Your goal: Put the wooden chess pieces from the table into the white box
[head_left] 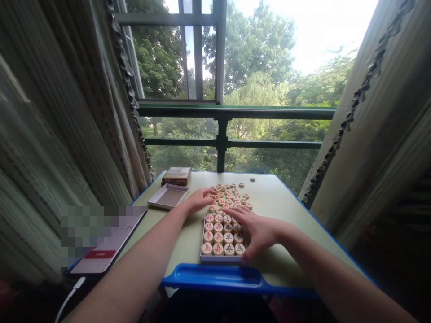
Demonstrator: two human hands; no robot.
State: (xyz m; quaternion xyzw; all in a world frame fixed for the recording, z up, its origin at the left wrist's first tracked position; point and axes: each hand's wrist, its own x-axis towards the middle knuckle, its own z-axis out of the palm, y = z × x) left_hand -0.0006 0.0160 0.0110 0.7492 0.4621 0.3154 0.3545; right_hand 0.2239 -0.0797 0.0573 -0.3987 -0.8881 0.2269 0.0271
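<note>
A shallow white box [222, 259] near the front of the table holds rows of round xiangqi pieces [218, 237] with red and black characters. Behind it lies a loose cluster of similar pieces [229, 196]. My left hand [201, 199] reaches the left side of that cluster, its fingers apart around the nearest pieces; nothing is seen gripped. My right hand [254, 229] lies spread over the box's right side, fingers over the back right corner and thumb by the front right corner. It hides some pieces there.
An open box lid [169, 196] and a stacked folded board or box [176, 176] are at the back left. A phone [111, 242] with a cable stands at the left edge. A blue tray edge [215, 277] borders the front. One piece [252, 179] lies far back.
</note>
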